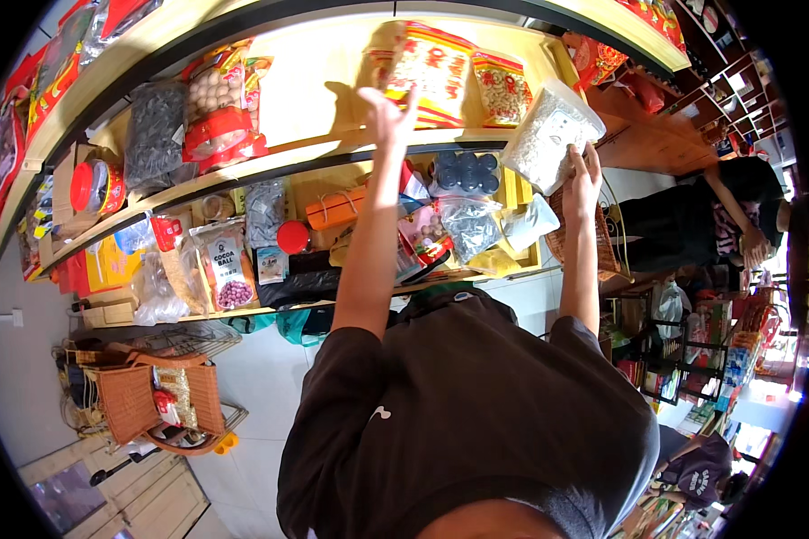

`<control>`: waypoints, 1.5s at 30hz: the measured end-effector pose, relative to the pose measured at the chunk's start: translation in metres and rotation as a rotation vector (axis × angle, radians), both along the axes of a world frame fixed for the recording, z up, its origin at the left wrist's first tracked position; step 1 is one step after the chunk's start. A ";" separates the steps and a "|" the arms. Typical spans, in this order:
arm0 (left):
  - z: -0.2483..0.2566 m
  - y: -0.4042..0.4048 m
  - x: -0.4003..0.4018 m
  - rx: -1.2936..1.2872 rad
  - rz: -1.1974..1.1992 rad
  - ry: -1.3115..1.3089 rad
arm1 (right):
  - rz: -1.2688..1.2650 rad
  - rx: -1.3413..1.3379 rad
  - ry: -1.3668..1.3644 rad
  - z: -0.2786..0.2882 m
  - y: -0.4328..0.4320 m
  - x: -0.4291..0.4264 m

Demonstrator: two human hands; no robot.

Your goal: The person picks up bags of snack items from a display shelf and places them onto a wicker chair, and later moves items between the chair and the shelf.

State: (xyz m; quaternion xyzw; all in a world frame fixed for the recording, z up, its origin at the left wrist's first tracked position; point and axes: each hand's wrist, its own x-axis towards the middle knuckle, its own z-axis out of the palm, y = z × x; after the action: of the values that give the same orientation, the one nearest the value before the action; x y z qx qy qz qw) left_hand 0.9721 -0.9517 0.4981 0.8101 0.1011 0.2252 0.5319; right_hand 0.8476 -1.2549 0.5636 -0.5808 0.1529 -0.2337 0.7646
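Observation:
My right hand [583, 185] grips the lower end of a tilted clear plastic jar [556, 131] of pale grains or flakes, which bears a label. My left hand [387, 121] is raised to the upper shelf with thumb and fingers spread. Just beyond its fingertips stands a red-and-yellow bag of pale nuts [435, 71]; whether they touch it is hard to tell. A smaller, similar bag [502, 91] leans to its right. The lit wooden shelf [303, 94] also bears a red bag of round nuts [219, 101] and a bag of dark dried goods [155, 128].
The lower shelf holds a Cocoa Ball pouch [222, 263], a red-lidded jar [293, 237] and dark bottles [465, 172]. A wicker basket [590, 236] stands by my right forearm, another [131, 404] at lower left. People [701, 215] stand at the right.

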 end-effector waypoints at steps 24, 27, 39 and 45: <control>-0.017 -0.090 -0.053 0.420 0.215 -0.160 | 0.721 0.043 0.241 -0.055 0.244 0.222; -0.022 -0.093 -0.048 0.491 0.236 -0.174 | 0.913 -0.035 0.347 -0.077 0.235 0.239; 0.003 -0.094 -0.022 0.469 0.289 -0.065 | 0.066 -1.489 0.054 0.032 0.105 0.136; 0.005 -0.099 -0.040 0.402 0.197 -0.175 | 0.210 -1.342 0.146 -0.015 0.095 0.151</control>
State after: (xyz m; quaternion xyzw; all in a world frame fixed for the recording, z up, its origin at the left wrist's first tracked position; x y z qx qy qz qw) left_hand 0.9319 -1.0506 0.5033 0.8632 0.0862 0.3609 0.3422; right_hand 0.9982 -1.1602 0.5484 -0.9552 -0.0308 -0.1627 0.2453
